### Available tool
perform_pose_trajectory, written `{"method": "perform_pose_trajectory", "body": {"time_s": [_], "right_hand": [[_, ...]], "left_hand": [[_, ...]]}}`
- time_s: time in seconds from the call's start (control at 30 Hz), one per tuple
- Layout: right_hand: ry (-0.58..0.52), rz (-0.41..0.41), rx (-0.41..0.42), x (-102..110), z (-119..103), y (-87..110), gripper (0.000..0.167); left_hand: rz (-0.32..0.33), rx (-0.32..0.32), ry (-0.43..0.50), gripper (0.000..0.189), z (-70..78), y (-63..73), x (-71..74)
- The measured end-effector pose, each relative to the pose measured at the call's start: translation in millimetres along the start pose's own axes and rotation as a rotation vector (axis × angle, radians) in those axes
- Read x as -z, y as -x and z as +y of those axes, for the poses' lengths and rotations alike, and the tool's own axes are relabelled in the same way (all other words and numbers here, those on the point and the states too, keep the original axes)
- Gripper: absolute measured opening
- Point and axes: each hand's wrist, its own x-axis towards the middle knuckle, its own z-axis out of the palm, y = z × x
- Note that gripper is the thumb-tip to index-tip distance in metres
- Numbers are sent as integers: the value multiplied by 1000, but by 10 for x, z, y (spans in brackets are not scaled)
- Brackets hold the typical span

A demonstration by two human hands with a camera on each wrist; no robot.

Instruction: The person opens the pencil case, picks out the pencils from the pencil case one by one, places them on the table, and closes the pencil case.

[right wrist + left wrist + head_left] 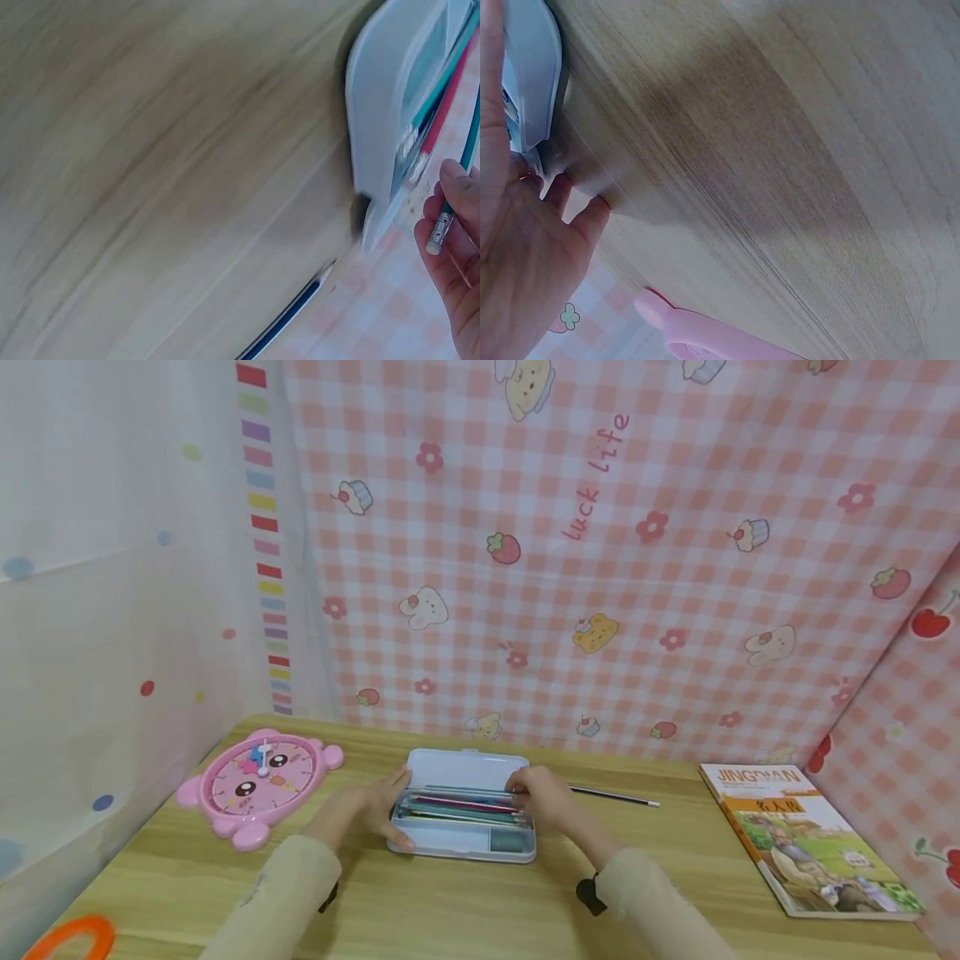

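A pale blue pencil case (450,840) lies open on the table, its lid folded back toward the wall. Several pencils (459,817), mostly green with a red one among them, fill its middle. My left hand (378,810) holds the left end of the case, thumb at the front and fingers toward the hinge. Over the right end, my right hand (542,795) pinches a green pencil (444,225) near its white eraser. That pencil is raised just above the others. A dark blue pencil (615,797) lies on the table to the right of the case.
At the left stands a pink toy clock (258,785) with a cartoon face. A book (817,852) lies at the right. An orange ring-shaped object (93,931) shows at the lower left corner. Behind the table hangs a checked curtain (585,577).
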Motion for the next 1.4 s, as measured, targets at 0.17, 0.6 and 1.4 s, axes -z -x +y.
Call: {"method": "perform_pose_trajectory", "body": {"time_s": [0.17,0.6,1.4], "right_hand": [[-4,79,68,104,173,89,12],[5,126,-12,353,744,422,11],[100,233,-49,453,1435,891,13]], "left_hand": [[4,-4,-2,117,13,5,-4],[17,-34,18,118,5,28,-21],[0,-12,15,119,5,12,-17]]}}
